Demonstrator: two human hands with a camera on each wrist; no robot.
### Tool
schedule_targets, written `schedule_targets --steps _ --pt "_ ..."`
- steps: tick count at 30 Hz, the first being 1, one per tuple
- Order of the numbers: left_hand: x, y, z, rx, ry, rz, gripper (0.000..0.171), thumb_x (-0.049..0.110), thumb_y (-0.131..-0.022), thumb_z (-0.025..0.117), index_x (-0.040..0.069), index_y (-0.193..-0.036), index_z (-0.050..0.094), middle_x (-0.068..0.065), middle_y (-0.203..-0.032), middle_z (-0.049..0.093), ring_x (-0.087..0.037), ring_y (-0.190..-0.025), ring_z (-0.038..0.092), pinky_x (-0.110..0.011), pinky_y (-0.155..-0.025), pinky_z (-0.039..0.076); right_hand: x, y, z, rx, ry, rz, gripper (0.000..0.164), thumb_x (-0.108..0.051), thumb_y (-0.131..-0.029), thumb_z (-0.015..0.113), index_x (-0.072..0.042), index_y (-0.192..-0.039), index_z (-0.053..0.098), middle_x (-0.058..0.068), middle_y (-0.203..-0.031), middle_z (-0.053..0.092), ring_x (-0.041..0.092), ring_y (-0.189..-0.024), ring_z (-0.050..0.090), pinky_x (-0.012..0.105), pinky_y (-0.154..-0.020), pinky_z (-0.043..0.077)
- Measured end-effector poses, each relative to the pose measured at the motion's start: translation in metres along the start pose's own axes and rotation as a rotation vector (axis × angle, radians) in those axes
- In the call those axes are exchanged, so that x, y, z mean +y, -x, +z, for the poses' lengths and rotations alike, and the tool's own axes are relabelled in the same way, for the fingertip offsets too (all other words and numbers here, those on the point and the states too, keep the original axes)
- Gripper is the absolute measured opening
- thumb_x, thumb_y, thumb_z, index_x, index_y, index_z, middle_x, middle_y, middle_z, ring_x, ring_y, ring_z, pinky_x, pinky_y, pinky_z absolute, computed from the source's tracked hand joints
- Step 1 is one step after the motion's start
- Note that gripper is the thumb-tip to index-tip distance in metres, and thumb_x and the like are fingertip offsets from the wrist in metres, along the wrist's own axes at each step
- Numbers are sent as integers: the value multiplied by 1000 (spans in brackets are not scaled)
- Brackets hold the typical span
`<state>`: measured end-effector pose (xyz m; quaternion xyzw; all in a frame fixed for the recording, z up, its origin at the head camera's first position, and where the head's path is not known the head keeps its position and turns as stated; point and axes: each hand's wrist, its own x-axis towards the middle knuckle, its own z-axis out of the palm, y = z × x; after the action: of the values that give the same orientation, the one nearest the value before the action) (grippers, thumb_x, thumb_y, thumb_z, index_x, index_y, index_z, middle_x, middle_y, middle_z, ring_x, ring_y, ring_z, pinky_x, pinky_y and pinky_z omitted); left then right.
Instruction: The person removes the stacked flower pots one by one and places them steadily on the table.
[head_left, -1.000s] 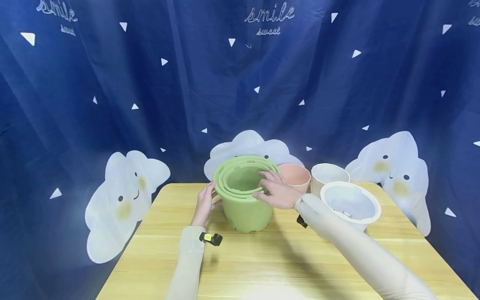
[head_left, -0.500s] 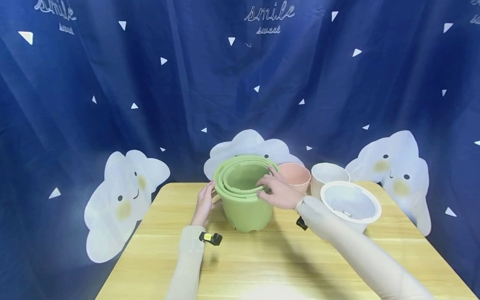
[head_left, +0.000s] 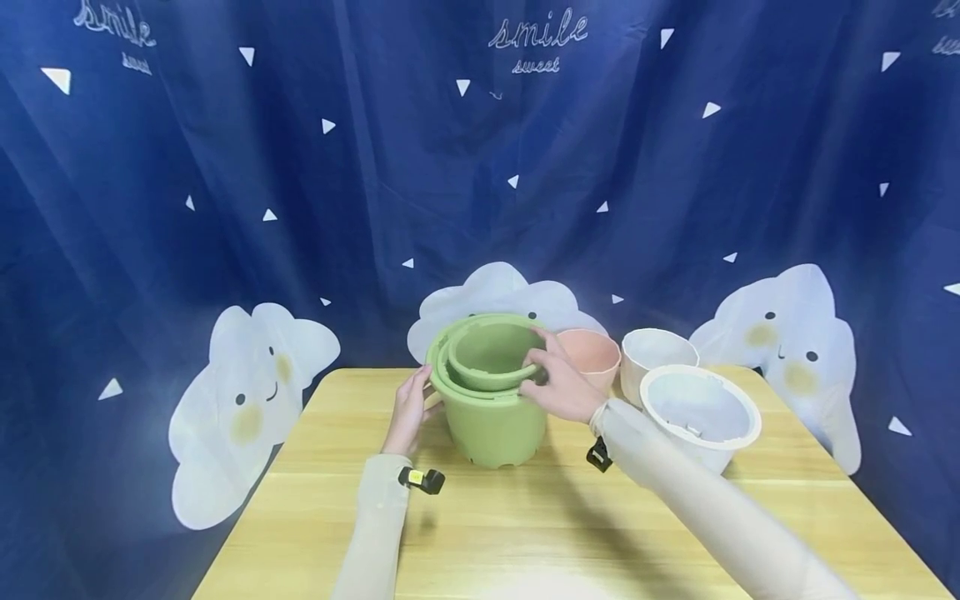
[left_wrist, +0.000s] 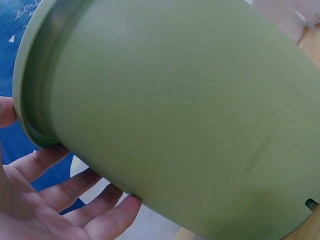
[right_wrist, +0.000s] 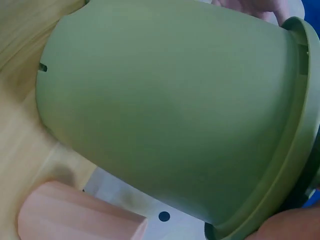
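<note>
A large green flowerpot stands upright on the table with smaller green pots nested inside. My left hand holds its left side, the thumb at the rim and the fingers against the wall under the lip. My right hand pinches the right rim of the innermost green pot, which sits raised and slightly tilted above the other rims. In the right wrist view the outer pot's wall fills most of the picture; only a bit of the right hand shows at the lower right corner.
A pink pot stands just right of the green ones, behind the right hand. Beside it are a white pot and a wide-rimmed white pot near the right forearm. A blue curtain hangs behind the wooden table.
My right hand has taken hold of the innermost green pot's rim and raised it a little out of the nest, toward the right. The left hand has stayed in place.
</note>
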<state>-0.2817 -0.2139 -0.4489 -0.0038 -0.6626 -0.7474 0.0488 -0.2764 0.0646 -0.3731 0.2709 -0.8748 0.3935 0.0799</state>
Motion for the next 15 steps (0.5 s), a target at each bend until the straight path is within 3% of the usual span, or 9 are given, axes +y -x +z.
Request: schedule_targets --steps 2,5,9,12,15 --pt "0 -1 0 -2 0 2 58 45 -109 45 8 -154 46 -17 -159 46 -41 -148 46 -62 -117 45 -1 1 0 19 -54 5 8 -15 -84 68 -13 -88 62 24 -170 18 33 -117 64 53 -104 55" --pt "-1 -1 0 -5 -1 4 58 45 -109 45 9 -155 46 -17 -160 45 -41 -148 45 -62 -118 44 -1 2 1 49 -93 17 14 -20 -87 75 -13 -86 62 24 -171 16 34 -112 66 52 -100 56" --pt "-1 -1 0 0 5 2 58 45 -109 45 9 -155 45 -17 -160 46 -41 -147 46 -62 -118 43 2 1 3 101 -91 23 22 -26 -84 83 -14 -84 65 23 -171 18 50 -146 40 63 -116 44" --pt "-2 -1 0 3 8 0 58 44 -109 45 8 -154 46 -17 -159 46 -41 -147 46 -62 -118 43 3 0 4 144 -115 28 24 -23 -81 87 -11 -85 67 26 -169 22 53 -152 29 67 -123 33" --pt "-1 -1 0 2 11 -3 58 44 -109 45 8 -155 45 -17 -159 45 -41 -148 45 -63 -119 43 4 -1 5 201 -165 44 29 -19 -78 90 -8 -86 66 25 -168 25 49 -154 28 66 -126 29"
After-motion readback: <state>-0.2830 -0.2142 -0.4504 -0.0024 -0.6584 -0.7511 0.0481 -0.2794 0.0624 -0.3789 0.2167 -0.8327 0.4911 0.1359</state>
